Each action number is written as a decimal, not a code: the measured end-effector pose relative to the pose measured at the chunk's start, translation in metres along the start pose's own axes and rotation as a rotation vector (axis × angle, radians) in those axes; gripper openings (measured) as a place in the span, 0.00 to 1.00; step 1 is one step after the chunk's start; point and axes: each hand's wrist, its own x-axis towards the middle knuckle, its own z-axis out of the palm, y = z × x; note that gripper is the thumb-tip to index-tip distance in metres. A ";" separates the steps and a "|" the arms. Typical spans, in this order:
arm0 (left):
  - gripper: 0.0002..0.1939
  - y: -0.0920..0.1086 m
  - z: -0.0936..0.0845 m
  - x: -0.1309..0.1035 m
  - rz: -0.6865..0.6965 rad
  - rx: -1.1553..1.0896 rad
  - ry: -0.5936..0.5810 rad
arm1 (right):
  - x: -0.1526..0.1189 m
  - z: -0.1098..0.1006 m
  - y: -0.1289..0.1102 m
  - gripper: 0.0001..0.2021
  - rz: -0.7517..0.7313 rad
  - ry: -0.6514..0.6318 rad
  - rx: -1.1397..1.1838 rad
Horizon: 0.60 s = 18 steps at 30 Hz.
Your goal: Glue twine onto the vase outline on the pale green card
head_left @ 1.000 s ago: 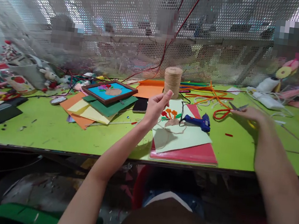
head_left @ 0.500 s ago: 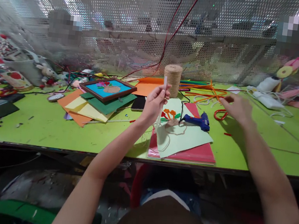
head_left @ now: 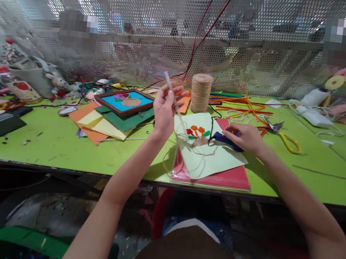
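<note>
- Left hand (head_left: pixel 165 108): raised, thumb and fingers pinching a slim, translucent stick (head_left: pixel 179 114), slanted over the paper.
- Right hand (head_left: pixel 243 137): lowered, curved over the smooth blue glue gun (head_left: pixel 226 140); grip cannot be told.
- Beneath: flat pale-green paper (head_left: pixel 219 162), fuzzy orange flowers (head_left: pixel 201 131).
- Behind: coarse twine spool (head_left: pixel 200 93), upright on the worktop (head_left: pixel 63 149).

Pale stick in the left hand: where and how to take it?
I'd pinch the pale stick low on its free length, coming from the right with the right hand. It is thin and slants down to the right; more of it shows below the left hand's fingers than above.
</note>
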 end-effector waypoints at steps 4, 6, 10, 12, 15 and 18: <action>0.16 -0.006 -0.006 0.004 0.079 0.120 0.126 | -0.002 0.000 -0.008 0.13 -0.027 0.025 -0.003; 0.15 -0.008 -0.006 0.004 0.093 0.078 0.153 | -0.003 0.001 -0.012 0.13 -0.013 0.054 -0.010; 0.13 -0.011 -0.002 -0.001 0.076 -0.032 0.115 | -0.004 0.006 -0.016 0.16 -0.022 0.079 0.076; 0.15 -0.014 0.004 -0.007 0.052 -0.046 0.069 | -0.005 0.009 -0.020 0.20 -0.054 0.059 0.136; 0.17 -0.019 0.015 -0.018 0.003 -0.010 0.004 | -0.006 0.013 -0.029 0.23 -0.090 0.031 0.154; 0.18 -0.025 0.029 -0.027 -0.036 -0.004 -0.062 | -0.006 0.013 -0.038 0.20 -0.070 0.028 0.138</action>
